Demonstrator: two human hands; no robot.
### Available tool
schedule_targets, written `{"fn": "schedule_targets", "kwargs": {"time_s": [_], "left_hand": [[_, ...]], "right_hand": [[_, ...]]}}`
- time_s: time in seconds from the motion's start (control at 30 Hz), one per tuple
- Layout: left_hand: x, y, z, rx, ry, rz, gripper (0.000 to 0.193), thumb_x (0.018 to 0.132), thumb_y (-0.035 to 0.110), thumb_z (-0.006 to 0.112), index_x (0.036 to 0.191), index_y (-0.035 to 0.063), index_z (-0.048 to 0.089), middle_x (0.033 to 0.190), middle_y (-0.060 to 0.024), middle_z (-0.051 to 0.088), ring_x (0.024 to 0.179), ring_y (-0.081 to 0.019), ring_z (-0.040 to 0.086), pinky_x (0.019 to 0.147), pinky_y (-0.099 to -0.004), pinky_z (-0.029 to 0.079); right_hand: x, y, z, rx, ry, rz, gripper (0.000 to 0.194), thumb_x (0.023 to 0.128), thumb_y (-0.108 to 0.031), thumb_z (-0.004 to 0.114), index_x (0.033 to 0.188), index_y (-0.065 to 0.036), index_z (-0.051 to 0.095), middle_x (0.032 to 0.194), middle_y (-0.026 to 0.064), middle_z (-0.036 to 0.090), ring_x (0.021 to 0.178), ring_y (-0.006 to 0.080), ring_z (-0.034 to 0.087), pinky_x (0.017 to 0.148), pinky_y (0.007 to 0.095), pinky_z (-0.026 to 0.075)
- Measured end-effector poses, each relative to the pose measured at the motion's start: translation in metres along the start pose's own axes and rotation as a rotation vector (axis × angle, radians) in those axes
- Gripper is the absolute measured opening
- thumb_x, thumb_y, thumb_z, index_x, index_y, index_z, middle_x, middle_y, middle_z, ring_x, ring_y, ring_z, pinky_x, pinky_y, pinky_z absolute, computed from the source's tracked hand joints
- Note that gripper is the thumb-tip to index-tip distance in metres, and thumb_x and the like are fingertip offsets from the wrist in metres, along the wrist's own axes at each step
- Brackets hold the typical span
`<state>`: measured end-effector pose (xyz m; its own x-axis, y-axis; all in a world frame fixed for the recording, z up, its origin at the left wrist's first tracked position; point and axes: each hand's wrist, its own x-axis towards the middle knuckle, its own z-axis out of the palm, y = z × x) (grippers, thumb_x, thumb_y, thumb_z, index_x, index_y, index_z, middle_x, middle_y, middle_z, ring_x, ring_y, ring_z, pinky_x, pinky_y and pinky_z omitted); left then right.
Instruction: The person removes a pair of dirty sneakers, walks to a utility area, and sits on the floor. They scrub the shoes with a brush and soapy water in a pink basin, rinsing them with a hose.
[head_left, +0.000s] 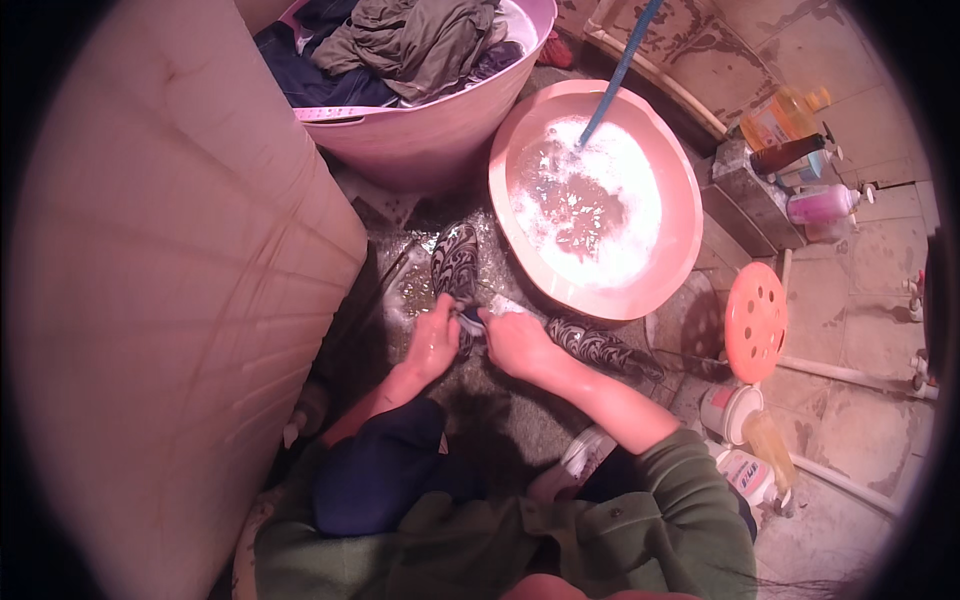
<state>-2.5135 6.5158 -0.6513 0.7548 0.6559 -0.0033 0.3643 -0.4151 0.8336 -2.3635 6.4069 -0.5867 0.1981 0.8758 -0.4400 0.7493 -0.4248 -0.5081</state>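
Low in front of me, my left hand grips the edge of a black-and-white swirl-patterned boot on the wet floor. Its toe points away from me. My right hand is closed on a small brush with a dark blue back and pale bristles, set against the boot's near part. The fingers partly hide both the brush and that part of the boot. A second boot of the same pattern lies on its side, right of my right hand.
A pink basin of foamy water, with a blue hose in it, stands ahead. Behind it is a pink tub of clothes. A large pale panel borders the left. Bottles, an orange perforated stool seat and a white bucket line the right.
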Motion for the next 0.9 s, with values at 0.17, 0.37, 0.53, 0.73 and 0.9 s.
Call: {"fn": "schedule_targets", "kwargs": {"time_s": [0.17, 0.37, 0.53, 0.73, 0.9], "left_hand": [[0.015, -0.023, -0.018, -0.212, -0.177, -0.114, 0.018, 0.097, 0.008, 0.064, 0.109, 0.0013, 0.053, 0.066, -0.0104, 0.056, 0.059, -0.0189, 0.057, 0.058, -0.0369, 0.046], [0.001, -0.077, 0.009, -0.530, 0.069, -0.305, 0.034, 0.103, 0.023, 0.066, 0.123, -0.0018, 0.055, 0.090, -0.0029, 0.064, 0.080, -0.0108, 0.059, 0.075, -0.0249, 0.049], [0.026, -0.100, 0.045, -0.465, 0.080, -0.355, 0.039, 0.102, 0.028, 0.067, 0.125, -0.0023, 0.059, 0.102, -0.0032, 0.068, 0.092, -0.0097, 0.063, 0.080, -0.0255, 0.049], [0.050, -0.048, 0.022, -1.025, -0.459, -0.752, 0.046, 0.099, 0.039, 0.070, 0.127, 0.0030, 0.064, 0.115, -0.0075, 0.073, 0.102, -0.0182, 0.070, 0.089, -0.0338, 0.055], [0.019, -0.023, 0.011, -1.577, -0.225, -0.538, 0.032, 0.106, 0.029, 0.059, 0.125, 0.0032, 0.063, 0.121, -0.0072, 0.070, 0.113, -0.0213, 0.066, 0.102, -0.0420, 0.053]], "right_hand": [[0.010, 0.017, 0.047, 0.097, 0.268, 0.000, 0.044, 0.101, -0.020, 0.052, 0.142, -0.005, 0.050, 0.101, 0.0288, 0.069, 0.087, 0.0479, 0.069, 0.079, 0.0553, 0.056], [-0.011, 0.004, 0.011, 0.156, 0.098, 0.111, 0.051, 0.104, -0.021, 0.052, 0.152, -0.008, 0.043, 0.104, 0.0323, 0.068, 0.093, 0.0528, 0.066, 0.084, 0.0582, 0.053], [-0.015, 0.019, 0.002, 0.291, 0.069, 0.181, 0.048, 0.103, -0.020, 0.052, 0.149, -0.005, 0.047, 0.108, 0.0358, 0.066, 0.104, 0.0530, 0.063, 0.093, 0.0556, 0.051], [-0.032, 0.047, -0.018, 0.478, -0.049, 0.040, 0.046, 0.106, -0.021, 0.050, 0.148, -0.002, 0.048, 0.130, 0.0295, 0.064, 0.128, 0.0416, 0.059, 0.107, 0.0446, 0.047], [-0.045, 0.013, -0.072, 0.464, -0.125, -0.119, 0.048, 0.106, -0.018, 0.049, 0.151, -0.002, 0.044, 0.123, 0.0255, 0.067, 0.120, 0.0341, 0.063, 0.106, 0.0402, 0.047]]}}
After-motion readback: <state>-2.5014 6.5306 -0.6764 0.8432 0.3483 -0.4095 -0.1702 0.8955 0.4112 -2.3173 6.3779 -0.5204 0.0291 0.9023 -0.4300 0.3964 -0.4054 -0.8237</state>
